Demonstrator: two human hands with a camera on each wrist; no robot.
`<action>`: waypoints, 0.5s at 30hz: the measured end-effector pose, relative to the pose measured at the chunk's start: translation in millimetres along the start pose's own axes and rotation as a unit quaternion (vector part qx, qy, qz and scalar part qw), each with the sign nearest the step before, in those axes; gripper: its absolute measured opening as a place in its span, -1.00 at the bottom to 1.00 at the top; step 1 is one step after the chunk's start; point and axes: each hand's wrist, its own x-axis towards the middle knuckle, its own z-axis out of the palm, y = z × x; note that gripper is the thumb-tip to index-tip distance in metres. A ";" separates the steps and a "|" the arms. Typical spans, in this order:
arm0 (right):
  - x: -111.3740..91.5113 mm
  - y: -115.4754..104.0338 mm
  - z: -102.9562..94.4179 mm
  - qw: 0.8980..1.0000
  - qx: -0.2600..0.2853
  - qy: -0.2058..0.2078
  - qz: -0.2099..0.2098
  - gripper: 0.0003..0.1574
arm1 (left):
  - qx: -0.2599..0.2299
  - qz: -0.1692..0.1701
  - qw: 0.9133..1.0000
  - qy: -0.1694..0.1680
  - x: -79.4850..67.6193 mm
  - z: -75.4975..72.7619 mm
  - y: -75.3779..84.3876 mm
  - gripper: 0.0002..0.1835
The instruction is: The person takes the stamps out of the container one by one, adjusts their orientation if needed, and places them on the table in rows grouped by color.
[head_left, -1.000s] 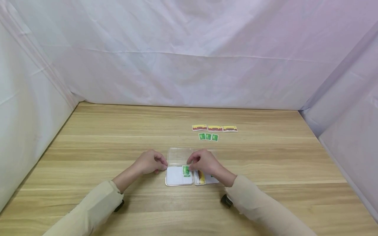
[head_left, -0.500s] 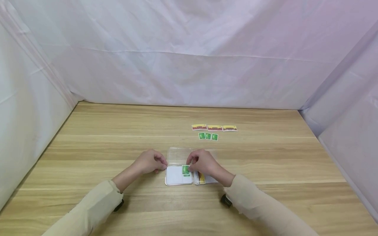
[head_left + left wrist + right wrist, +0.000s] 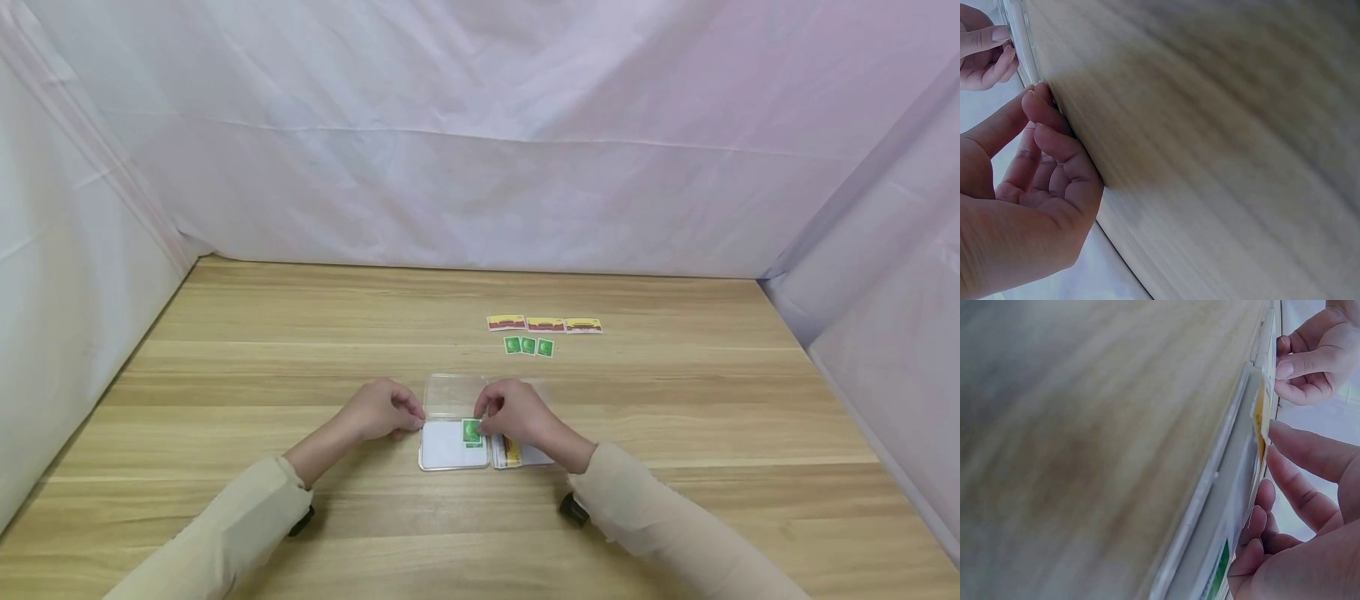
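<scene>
Two clear plastic cases lie side by side, their transparent lids folded back. On the white insert of the left case a green stamp overlaps another green stamp beneath it. My right hand pinches the upper stamp's right edge. At the left case's back left corner, my left hand pinches the rim between thumb and index finger; its fingertips meet right at the edge in the left wrist view. A yellow stamp lies in the right case, partly hidden under my right hand.
Behind the cases, three small green stamps lie in a row on the wooden table. Farther back sit three yellow and red stamps, also in a row. White cloth hangs around the table's back and sides.
Both hands stay almost still over the cases. The green stamp keeps nearly the same place under my right fingertips.
</scene>
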 end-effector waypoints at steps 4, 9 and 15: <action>0.3 0.5 0.2 1.000 0.003 -0.001 -0.005 -0.82 | -0.005 0.004 1.000 -0.001 0.1 -0.3 -0.7 -0.96; 0.3 0.1 0.1 1.000 0.002 0.000 -0.006 -0.81 | -0.008 0.007 1.000 0.000 0.2 -0.1 -1.2 -0.96; 0.3 -0.1 0.4 1.000 0.000 -0.002 -0.001 -0.83 | -0.009 0.006 1.000 0.001 -0.4 0.1 -1.1 -0.95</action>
